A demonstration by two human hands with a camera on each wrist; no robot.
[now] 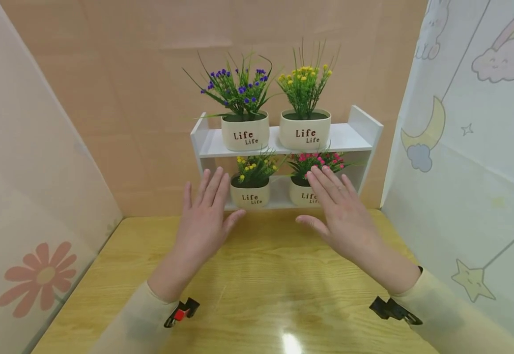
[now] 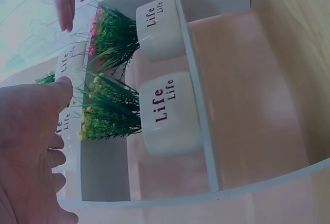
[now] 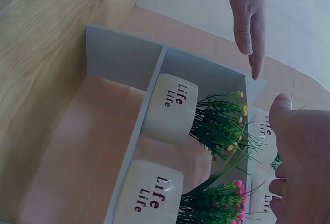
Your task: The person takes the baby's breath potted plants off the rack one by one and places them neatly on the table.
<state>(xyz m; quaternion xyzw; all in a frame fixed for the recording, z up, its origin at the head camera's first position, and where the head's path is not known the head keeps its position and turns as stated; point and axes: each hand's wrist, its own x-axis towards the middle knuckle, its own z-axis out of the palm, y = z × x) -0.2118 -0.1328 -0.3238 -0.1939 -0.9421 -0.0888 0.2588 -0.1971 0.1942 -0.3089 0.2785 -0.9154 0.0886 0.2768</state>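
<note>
Both hands are held out, palms down, in front of a white two-tier shelf, holding nothing. Fingers of the left hand are straight, near the lower pot with yellow flowers. My right hand is also straight-fingered, thumb spread, and in the head view it partly covers the lower pot with pink flowers. On the top tier stand a pot with purple flowers and a second pot with yellow flowers. Each cream pot reads "Life Life". Neither hand appears to touch a pot.
The shelf stands at the back of a wood-grain table. A pinkish backdrop hangs behind it. Printed sheets rise at both sides, one with a flower, the other with a moon.
</note>
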